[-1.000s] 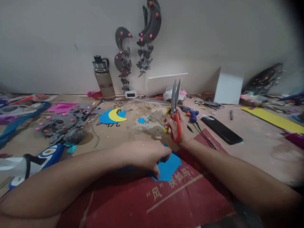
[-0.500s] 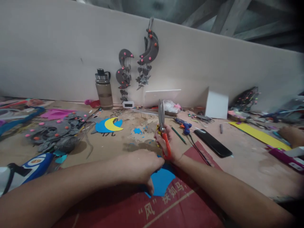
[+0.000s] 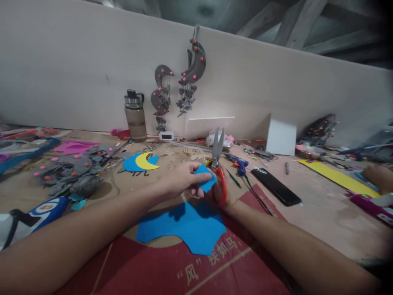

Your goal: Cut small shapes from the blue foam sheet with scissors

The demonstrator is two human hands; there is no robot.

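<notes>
Between the thumb and fingers of my left hand (image 3: pixel 187 180) is a small blue piece (image 3: pixel 205 178) of felt or foam sheet, held just left of the scissors. My right hand (image 3: pixel 223 196) is closed around the red handles of the scissors (image 3: pixel 219 164); their blades point up and stand a little apart. Below both hands a larger blue sheet (image 3: pixel 184 225) with scalloped cut edges lies on the red printed board (image 3: pixel 159 270). A yellow crescent (image 3: pixel 145 161) rests on another blue cutout (image 3: pixel 130 163) farther left.
A bottle (image 3: pixel 135 119) and a small digital clock (image 3: pixel 166 136) stand by the wall. Right of my hands lie a blue glue gun (image 3: pixel 241 164) and a black phone (image 3: pixel 275 187). Grey decorations (image 3: pixel 76 164) are piled left. Another person's hand (image 3: pixel 379 177) is at far right.
My left hand has lifted from the large blue sheet and now holds a small blue piece beside the scissors. The scissor blades have parted, and more of the large sheet shows.
</notes>
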